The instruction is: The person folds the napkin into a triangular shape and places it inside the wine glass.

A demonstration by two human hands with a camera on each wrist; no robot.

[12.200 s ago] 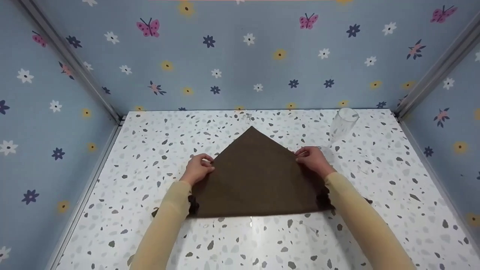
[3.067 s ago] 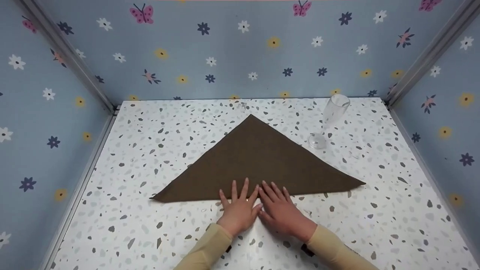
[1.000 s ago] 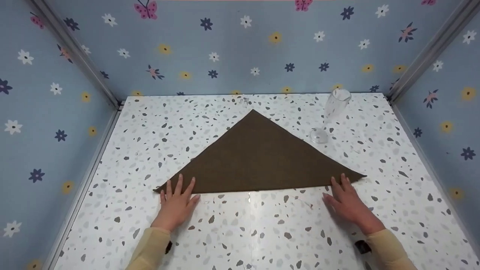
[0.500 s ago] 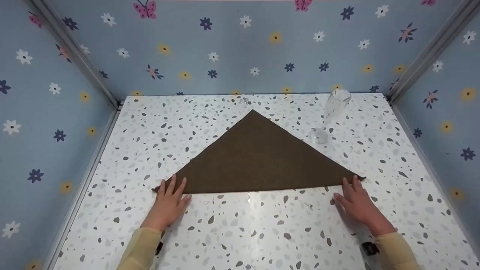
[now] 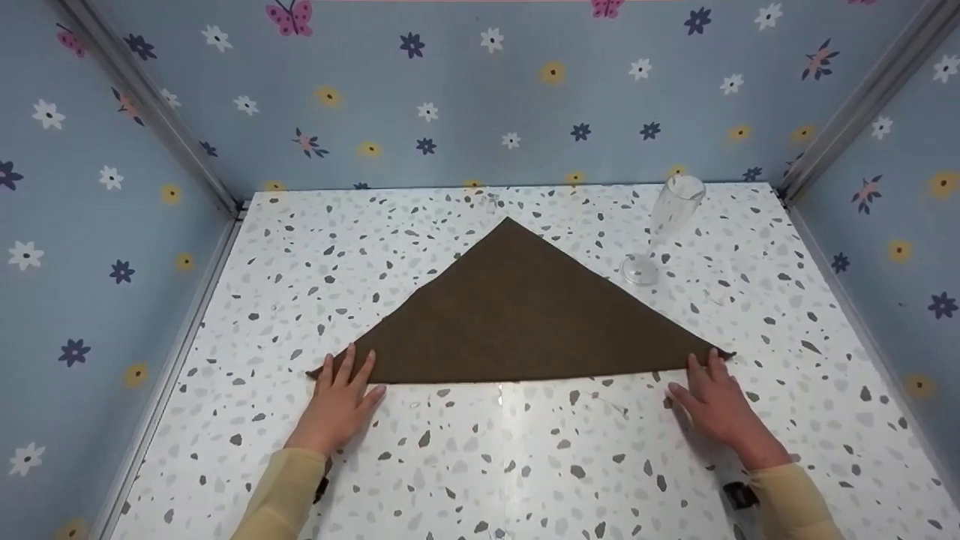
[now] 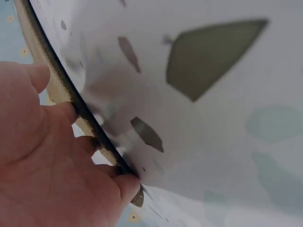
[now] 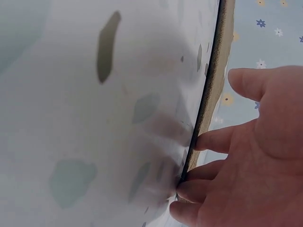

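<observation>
A brown cloth napkin [image 5: 510, 315], folded to a triangle, lies flat on the table with its peak pointing away and its long fold toward me. My left hand [image 5: 335, 409] rests with spread, straight fingers on the napkin's left corner. On the right corner lie the fingertips of my right hand [image 5: 720, 409], its thumb on the table just in front of the fold. In the left wrist view, the left hand's fingertips [image 6: 124, 182] touch the napkin's dark folded edge [image 6: 90, 116]. The right wrist view has the right hand's fingertips [image 7: 187, 189] at the same edge [image 7: 206, 101].
A clear stemmed glass [image 5: 675, 214] stands at the back right, its foot close to the napkin's right slope. White speckled tabletop [image 5: 510, 465] surrounds the napkin. Blue flowered panels [image 5: 465, 90] enclose the table at the back and both sides.
Earlier, both hands held the cloth's side edges, then lay together at the middle of the fold. They have since slid apart to the two corners. In the last half second they hardly move.
</observation>
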